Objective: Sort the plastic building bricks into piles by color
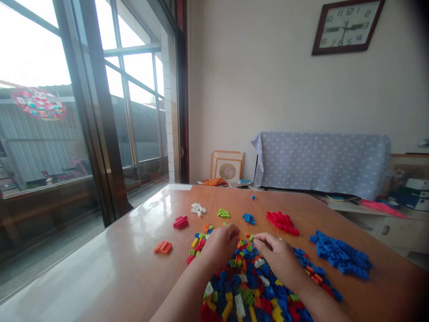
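Over the mixed pile of toy building bricks point(239, 304), both bare hands work close together. My left hand point(223, 243) is curled with its fingers pressed together; what it holds, if anything, is hidden behind the hand. My right hand point(279, 259) pinches a small lime-green toy brick point(251, 238) at the tips of its thumb and forefinger. Red, blue, yellow, orange, green and white bricks lie loose below and between the wrists.
Sorted groups lie around the pile: orange bricks point(163, 247), dark pink bricks point(181, 222), white bricks point(198, 209), lime-green bricks point(223, 213), small blue bricks point(248, 218), red bricks point(282, 222) and a larger blue heap point(342, 255). The wooden table point(110, 268) meets windows at left.
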Available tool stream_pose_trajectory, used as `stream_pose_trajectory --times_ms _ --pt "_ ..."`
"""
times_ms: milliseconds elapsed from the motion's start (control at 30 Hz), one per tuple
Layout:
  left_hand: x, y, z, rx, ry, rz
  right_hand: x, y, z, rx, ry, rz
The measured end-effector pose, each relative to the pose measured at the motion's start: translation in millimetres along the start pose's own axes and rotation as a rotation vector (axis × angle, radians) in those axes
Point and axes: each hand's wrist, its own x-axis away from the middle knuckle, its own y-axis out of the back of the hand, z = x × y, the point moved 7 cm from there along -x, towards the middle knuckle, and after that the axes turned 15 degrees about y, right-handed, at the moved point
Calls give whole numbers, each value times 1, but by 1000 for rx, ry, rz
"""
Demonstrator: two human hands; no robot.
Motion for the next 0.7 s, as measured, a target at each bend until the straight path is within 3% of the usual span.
stream_pose_trajectory --times_ms 100,233,433,700 --pt "-8 9 15 -18 79 -63 -2 17 7 255 168 -17" --pt "-16 16 34 -5 161 -133 -4 31 13 406 285 -10" --pt "-18 35 49 -98 260 -231 -6 45 15 484 314 -20" --pt "23 89 77 -565 421 -363 -7 60 8 459 311 -69"
